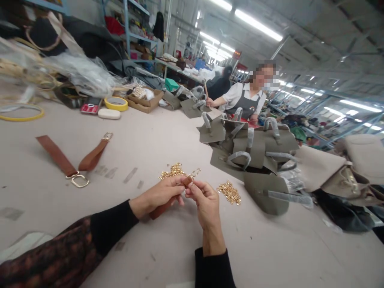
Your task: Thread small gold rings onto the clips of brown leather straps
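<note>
Both hands meet over the table around a brown leather strap (162, 209). My left hand (163, 195) is closed on the strap, whose lower end sticks out beneath the palm. The fingers of my right hand (207, 200) pinch the strap's folded tip, where a gold metal buckle (195, 173) stands out; whether a small part sits between these fingertips is hidden. Just behind the hands lies a pile of small gold metal pieces (173, 171). A second gold pile (229, 193) is right of my right hand. Farther left, another brown strap (57, 155) with gold fittings rests on the table.
Grey-green bag pieces (255, 148) with wrapped handles are heaped on the right, beside beige bags (345, 176). A cardboard box (145, 100), yellow tape roll (115, 103) and red calculator (91, 106) stand at the back left. Across the table a co-worker (244, 98) holds a stick-like tool.
</note>
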Available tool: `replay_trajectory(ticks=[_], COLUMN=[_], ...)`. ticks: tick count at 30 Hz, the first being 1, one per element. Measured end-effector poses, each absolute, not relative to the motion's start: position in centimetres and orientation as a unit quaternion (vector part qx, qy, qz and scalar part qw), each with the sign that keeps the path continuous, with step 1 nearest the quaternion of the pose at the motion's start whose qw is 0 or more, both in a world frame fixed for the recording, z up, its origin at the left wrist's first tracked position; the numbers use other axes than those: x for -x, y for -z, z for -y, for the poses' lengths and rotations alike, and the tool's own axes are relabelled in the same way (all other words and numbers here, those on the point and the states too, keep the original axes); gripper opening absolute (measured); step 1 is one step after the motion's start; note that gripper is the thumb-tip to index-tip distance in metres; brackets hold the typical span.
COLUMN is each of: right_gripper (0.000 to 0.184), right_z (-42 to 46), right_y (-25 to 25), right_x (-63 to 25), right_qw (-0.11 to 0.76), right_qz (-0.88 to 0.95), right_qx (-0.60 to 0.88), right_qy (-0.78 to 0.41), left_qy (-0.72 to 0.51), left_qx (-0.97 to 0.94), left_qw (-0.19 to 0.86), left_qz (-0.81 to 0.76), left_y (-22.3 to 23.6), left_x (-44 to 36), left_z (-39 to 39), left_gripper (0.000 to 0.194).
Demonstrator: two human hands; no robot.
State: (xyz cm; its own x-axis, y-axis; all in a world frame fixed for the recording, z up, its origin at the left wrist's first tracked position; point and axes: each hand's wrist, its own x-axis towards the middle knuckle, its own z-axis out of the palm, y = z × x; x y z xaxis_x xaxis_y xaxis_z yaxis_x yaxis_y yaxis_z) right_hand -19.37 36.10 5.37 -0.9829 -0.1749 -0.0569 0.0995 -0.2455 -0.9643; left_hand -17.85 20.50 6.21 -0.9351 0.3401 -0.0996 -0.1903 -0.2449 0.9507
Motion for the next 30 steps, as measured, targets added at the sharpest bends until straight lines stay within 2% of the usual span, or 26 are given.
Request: replay_trajectory(ticks=[9,20,26,30], right_gripper=[0.029,0.023,0.019,0.023], right_z=[-35.2,-35.1,-35.1,-35.3], right_y=[-4.0,-5.1,-4.9,-4.3], right_x=[19.9,19.7,19.6,19.6], right_qw=[0.127,0.120,0.092,0.074], right_qz=[-0.619,-0.682,-0.694,-0.709], right_qx=[0.002,0.004,0.048,0.067], right_qy=[0.775,0.721,0.712,0.698], left_qy=[-0.783,-0.738,-0.702,-0.676], left_qx=[-0.075,-0.110,-0.113,-0.119], left_qw=[0.169,0.134,0.097,0.098], left_qz=[-0.593,-0.652,-0.696,-0.721], left_y=[-5.3,-4.6,-5.3,-5.8], left_x=[17.5,17.4,17.2,16.9], left_z=[-19.4,-19.1,-19.0,-19.1], left_gripper=[0.022,0.021,0.038,0.048])
